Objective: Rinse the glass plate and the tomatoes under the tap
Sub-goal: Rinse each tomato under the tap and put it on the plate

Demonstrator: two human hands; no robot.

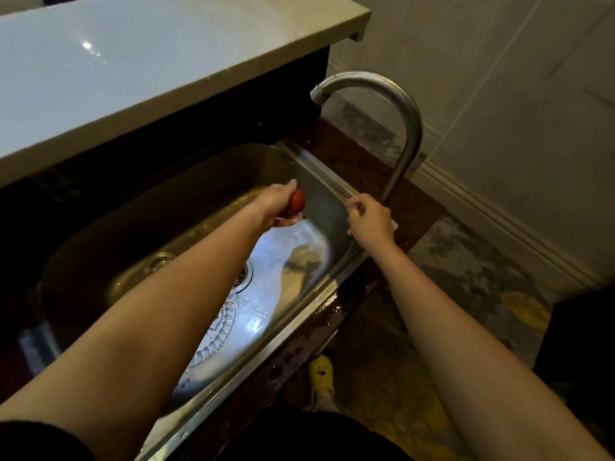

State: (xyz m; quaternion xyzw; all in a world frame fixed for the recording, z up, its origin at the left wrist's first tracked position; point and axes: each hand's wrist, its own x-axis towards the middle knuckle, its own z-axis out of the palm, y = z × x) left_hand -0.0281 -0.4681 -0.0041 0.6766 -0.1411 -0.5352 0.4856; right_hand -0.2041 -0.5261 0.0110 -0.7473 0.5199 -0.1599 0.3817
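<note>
One tomato (297,201), gripped in left hand (276,206).
Lies beneath tap spout (320,92); right hand (371,222) curled at its foot (grip unclear).

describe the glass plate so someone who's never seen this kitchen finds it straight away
Look into the steel sink, at its floor nearer the person than the round drain. The glass plate lies there, partly hidden by the left forearm. It is the only clear thing, with a beaded, scalloped pattern round its rim.

Bare forearms (186,294), a black sleeve (33,439) at the left elbow, a yellow slipper (321,372).
</note>
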